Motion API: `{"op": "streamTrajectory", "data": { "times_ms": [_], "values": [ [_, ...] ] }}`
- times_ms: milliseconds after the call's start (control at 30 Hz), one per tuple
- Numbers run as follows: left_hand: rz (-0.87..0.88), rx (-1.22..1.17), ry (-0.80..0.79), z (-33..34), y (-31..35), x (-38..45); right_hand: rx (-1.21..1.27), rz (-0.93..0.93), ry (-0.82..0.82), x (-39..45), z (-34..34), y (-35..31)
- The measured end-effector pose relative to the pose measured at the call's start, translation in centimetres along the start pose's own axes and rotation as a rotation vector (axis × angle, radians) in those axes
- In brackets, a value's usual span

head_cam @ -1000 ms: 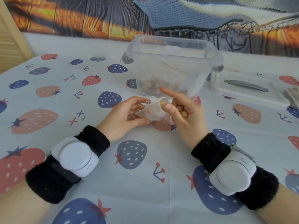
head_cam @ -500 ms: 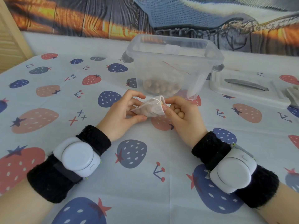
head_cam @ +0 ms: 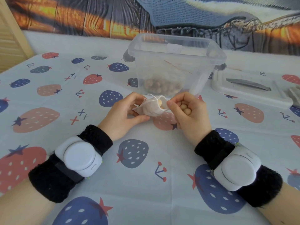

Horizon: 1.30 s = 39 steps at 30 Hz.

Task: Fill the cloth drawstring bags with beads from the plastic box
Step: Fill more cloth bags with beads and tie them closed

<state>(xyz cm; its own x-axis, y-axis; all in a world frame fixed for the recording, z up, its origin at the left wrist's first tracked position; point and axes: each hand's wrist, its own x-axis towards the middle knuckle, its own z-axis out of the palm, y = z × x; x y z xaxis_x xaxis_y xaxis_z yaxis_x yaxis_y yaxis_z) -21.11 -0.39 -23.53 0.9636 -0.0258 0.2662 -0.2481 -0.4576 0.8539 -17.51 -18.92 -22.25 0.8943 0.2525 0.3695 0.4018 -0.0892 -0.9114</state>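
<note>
Beads [head_cam: 184,108] cupped in curled right hand [head_cam: 189,111], one at mouth of cloth drawstring bag [head_cam: 151,108] pinched by left hand [head_cam: 125,113], just before plastic box [head_cam: 174,65]. Likely to spill onto tablecloth [head_cam: 146,184] if mouth sags shut.

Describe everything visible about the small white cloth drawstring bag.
The small white cloth drawstring bag is thin, crumpled fabric with a white cord looped at its mouth. It lies tilted, mouth open toward the right, with a tan bead showing inside. The left hand grips its closed end; the right hand pinches its rim.
</note>
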Motion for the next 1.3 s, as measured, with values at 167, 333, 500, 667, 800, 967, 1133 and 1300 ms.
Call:
{"op": "streamTrajectory", "data": {
  "times_ms": [167,333,500,667,800,967,1133,1300],
  "values": [
    [-0.002,-0.012,-0.002,0.0,0.1,0.0,-0.027,-0.049,0.086,-0.1,0.2,-0.2],
    [-0.020,-0.067,0.003,-0.2,0.2,0.0,0.225,0.269,0.062,0.5,-0.2,-0.2],
    [-0.007,-0.118,-0.013,0.0,0.4,-0.1,0.577,0.755,0.007,1.3,-1.3,0.1],
    [-0.014,-0.147,-0.019,0.0,0.4,0.0,0.731,0.778,0.009,1.6,-1.8,-0.1],
    [-0.023,-0.147,-0.015,0.0,0.3,0.0,0.657,0.782,-0.010,1.5,-1.3,0.4],
    [-0.033,-0.151,-0.020,0.0,0.4,0.0,0.576,0.683,-0.115,1.2,-1.2,0.2],
    [-0.097,-0.268,-0.062,0.0,0.7,0.1,0.695,0.722,-0.142,1.6,-1.7,0.0],
    [-0.155,-0.376,-0.093,-0.4,0.9,0.2,0.838,0.708,-0.129,1.5,-1.8,-0.3]
  ]
}}
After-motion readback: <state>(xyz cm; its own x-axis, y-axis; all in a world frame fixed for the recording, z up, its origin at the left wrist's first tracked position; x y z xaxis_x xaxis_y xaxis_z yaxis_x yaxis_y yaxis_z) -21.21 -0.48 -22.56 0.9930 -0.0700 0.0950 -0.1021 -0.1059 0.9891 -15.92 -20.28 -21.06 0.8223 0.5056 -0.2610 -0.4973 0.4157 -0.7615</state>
